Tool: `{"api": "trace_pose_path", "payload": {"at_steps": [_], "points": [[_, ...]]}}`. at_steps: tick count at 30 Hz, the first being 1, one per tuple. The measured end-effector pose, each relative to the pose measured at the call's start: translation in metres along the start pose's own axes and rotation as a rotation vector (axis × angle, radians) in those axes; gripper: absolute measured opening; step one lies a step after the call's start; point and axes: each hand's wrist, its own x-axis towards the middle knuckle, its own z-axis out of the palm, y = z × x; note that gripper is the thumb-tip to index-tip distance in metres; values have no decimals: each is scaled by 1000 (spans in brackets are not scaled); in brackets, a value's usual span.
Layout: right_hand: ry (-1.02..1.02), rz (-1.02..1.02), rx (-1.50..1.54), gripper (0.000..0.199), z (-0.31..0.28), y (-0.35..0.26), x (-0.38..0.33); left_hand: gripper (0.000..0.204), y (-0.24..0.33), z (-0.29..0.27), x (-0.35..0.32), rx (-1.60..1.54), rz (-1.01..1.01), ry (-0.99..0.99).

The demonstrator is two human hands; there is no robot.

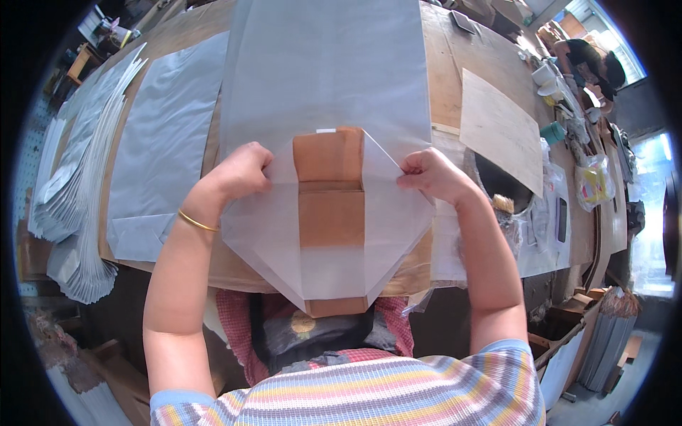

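A large pale grey-white paper bag lies flat on the table before me, its near end spread into a wide, angular shape with slanting folds. Down the middle of that opened end runs a brown, card-like strip, creased across; I cannot tell whether it is a separate piece or the bag's inside. My left hand is closed on the left edge of the spread end, fingers curled. On the opposite edge, my right hand pinches the paper between thumb and fingers. A gold bangle circles my left wrist.
Fanned pale sheets or bags are stacked at far left, beside another flat pale bag. To the right lie a beige board, a dark basin and a brush. Another person is at the upper right.
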Motion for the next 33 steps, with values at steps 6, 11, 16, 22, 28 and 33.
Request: {"api": "trace_pose_path", "payload": {"at_steps": [6, 11, 16, 22, 28, 33], "points": [[314, -664, -569, 17, 31, 3, -7, 8, -23, 44, -19, 358, 572, 506], [463, -709, -1012, 31, 73, 18, -38, 12, -29, 82, -43, 768, 698, 880], [173, -490, -1112, 66, 84, -10, -79, 45, -27, 97, -80, 702, 579, 623], [93, -414, -1038, 85, 90, -2, -87, 48, -26, 95, -87, 544, 724, 391], [283, -523, -635, 56, 97, 26, -112, 37, -23, 90, -95, 153, 725, 192], [333, -538, -619, 49, 130, 6, -115, 31, -24, 88, -97, 114, 750, 111]]}}
